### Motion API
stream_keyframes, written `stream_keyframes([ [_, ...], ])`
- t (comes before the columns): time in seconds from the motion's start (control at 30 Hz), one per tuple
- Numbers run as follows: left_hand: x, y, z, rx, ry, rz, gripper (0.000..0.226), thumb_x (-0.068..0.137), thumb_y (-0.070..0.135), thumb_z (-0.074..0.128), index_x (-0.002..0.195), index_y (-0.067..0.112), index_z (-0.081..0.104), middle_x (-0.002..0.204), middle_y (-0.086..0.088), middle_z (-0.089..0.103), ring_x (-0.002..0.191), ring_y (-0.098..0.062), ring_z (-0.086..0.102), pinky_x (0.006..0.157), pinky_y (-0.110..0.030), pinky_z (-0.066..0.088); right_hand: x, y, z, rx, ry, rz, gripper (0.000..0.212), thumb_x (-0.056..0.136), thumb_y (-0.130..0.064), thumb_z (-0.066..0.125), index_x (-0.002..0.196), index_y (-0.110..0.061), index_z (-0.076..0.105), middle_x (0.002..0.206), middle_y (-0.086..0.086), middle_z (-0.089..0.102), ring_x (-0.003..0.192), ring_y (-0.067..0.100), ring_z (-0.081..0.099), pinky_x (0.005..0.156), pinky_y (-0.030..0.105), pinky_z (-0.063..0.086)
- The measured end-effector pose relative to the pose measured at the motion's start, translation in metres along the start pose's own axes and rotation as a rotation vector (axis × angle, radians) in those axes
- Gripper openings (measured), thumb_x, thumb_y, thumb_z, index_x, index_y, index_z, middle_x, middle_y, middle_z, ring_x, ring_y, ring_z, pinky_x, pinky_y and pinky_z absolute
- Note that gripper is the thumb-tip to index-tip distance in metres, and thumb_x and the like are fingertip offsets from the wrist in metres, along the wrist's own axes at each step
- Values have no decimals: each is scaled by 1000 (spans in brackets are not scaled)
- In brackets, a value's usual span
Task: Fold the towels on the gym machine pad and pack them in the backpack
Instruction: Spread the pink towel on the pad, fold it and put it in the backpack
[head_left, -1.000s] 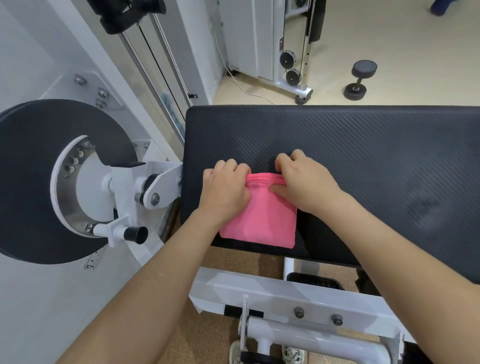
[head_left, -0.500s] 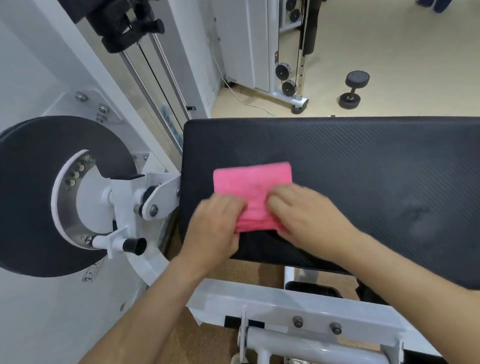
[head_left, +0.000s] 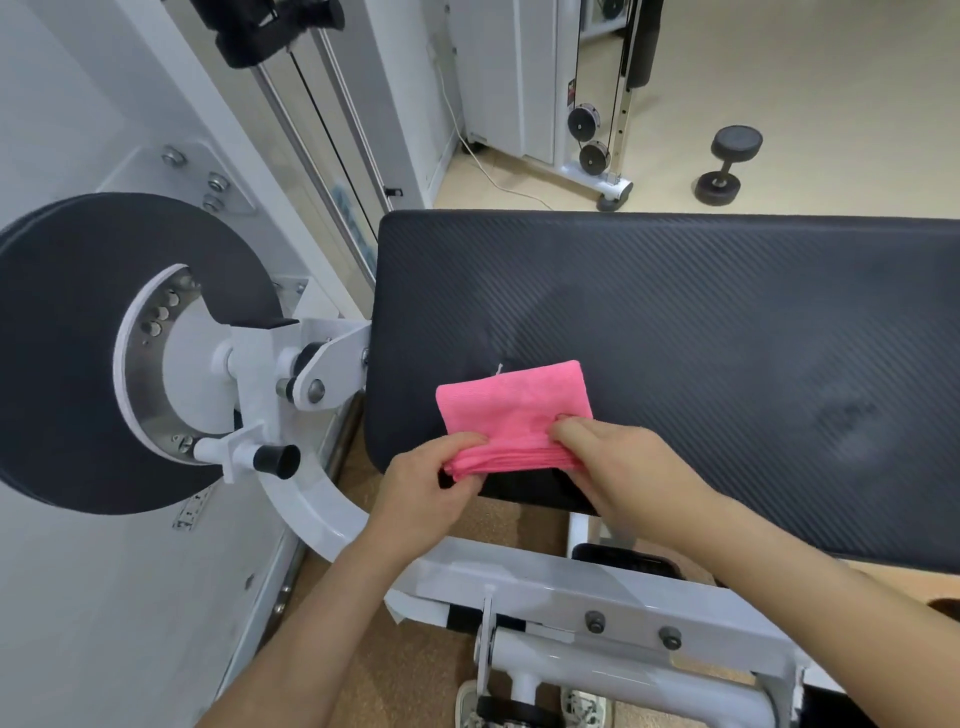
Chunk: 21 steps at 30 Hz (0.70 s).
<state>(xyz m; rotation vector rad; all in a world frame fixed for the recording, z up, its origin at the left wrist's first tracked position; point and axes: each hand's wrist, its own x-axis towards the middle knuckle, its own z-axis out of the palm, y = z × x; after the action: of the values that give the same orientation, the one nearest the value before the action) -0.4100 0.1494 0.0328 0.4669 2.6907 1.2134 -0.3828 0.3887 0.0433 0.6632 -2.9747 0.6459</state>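
Head view: my left hand (head_left: 421, 493) and right hand (head_left: 618, 467) pinched the folded towel (head_left: 514, 410) on the pad (head_left: 727, 338). Folding judged done; next, carry it flat to the unseen backpack.

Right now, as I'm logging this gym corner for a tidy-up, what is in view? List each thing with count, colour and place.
towel: one, pink, folded, on the near left part of the pad
pad: one, black, ribbed, across the middle and right
disc: one, black, on the machine left of the pad
frame: one, white, below the pad's near edge
dumbbell: one, black, on the floor beyond the pad
pulleys: two, black, on the far white machine
left hand: one, pinches the towel's near left corner
right hand: one, grips the towel's near right edge
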Motion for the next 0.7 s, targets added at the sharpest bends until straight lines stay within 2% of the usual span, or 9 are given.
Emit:
stream_keyframes([
  [0.07,3,2,-2,-91,-4,-72,19,92,22,65,108,31,70,90,18,69,85,-5,63,76,-27,52,6,3,-8,129,35,79,17,95,-29,54,107,-17,58,90,-4,64,74,18,62,62,34,49],
  [0.13,9,2,-2,-115,29,-138,14,94,26,60,103,33,68,85,16,67,79,-5,61,72,-31,49,15,5,-14,211,90,146,22,93,-28,60,113,-17,60,95,-5,64,81,14,60,70,32,49],
  [0.27,18,7,-3,-122,64,-249,15,96,36,54,107,34,65,84,13,66,80,-2,59,74,-30,50,30,8,-13,239,172,234,24,93,-31,60,111,-15,59,92,-6,52,79,11,51,71,30,43],
  [0.37,24,9,-3,-132,88,-285,20,97,38,52,111,29,63,83,14,62,79,-3,58,68,-24,44,38,9,-12,223,177,298,23,94,-35,57,107,-16,58,93,-4,49,79,15,53,68,30,41],
  [0.53,37,9,1,-151,187,-357,21,95,42,54,110,27,53,90,8,62,84,-10,61,71,-35,53,48,9,-9,200,184,375,28,94,-39,56,112,-17,55,97,-3,47,81,18,53,69,31,39],
  [0.7,45,20,7,-96,382,-349,31,89,36,64,115,27,48,87,10,58,77,-8,58,61,-20,42,59,13,-14,230,178,447,37,91,-41,61,122,-24,56,94,-4,50,83,13,51,73,28,41],
])
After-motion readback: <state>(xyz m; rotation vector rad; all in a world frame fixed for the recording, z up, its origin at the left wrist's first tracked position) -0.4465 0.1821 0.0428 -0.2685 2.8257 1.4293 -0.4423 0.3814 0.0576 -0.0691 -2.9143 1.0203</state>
